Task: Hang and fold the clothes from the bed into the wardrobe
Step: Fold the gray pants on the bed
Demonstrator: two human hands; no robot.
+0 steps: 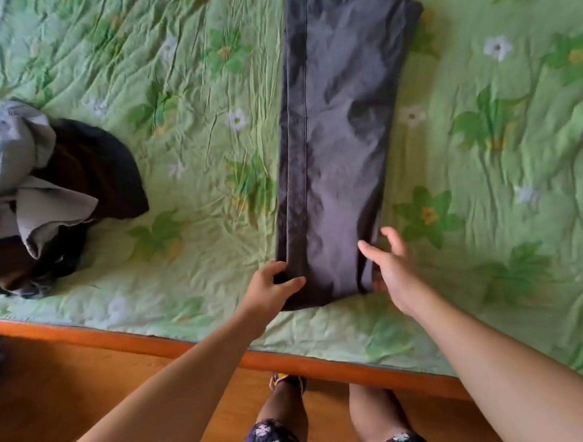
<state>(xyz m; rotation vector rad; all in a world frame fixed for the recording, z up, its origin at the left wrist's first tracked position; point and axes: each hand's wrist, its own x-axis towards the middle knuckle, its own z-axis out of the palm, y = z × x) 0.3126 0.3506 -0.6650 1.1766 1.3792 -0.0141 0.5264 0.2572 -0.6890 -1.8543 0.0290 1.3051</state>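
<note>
Dark grey trousers (336,135) lie flat and lengthwise on the green flowered bedspread (184,92), legs stacked, hem end toward me. My left hand (269,288) pinches the near left corner of the hem between thumb and fingers. My right hand (391,270) hovers at the near right corner with fingers spread, touching or just above the cloth edge. A heap of other clothes (45,198), light grey over black and dark brown, sits at the left of the bed.
The bed's orange wooden edge (323,364) runs across in front of me, with wooden floor (90,380) below. My legs and a foot (287,384) stand close to the frame. The wardrobe is out of view.
</note>
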